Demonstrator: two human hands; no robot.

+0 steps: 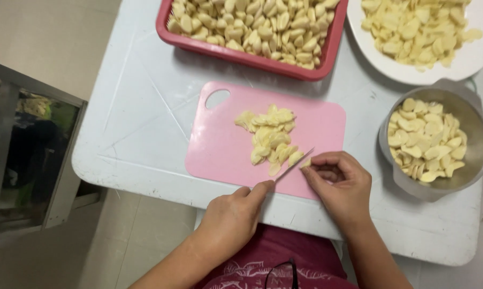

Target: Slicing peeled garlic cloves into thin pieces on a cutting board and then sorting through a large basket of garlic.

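A pink cutting board lies on the white table. On it rests a pile of sliced garlic. My left hand grips a small knife, whose blade points up and right toward the pile. My right hand pinches a garlic clove at the board's lower right edge, right against the blade tip.
A red tray full of peeled garlic cloves stands behind the board. A white plate of garlic slices sits at the back right. A metal bowl of halved garlic is to the right. The table's left edge drops to the floor.
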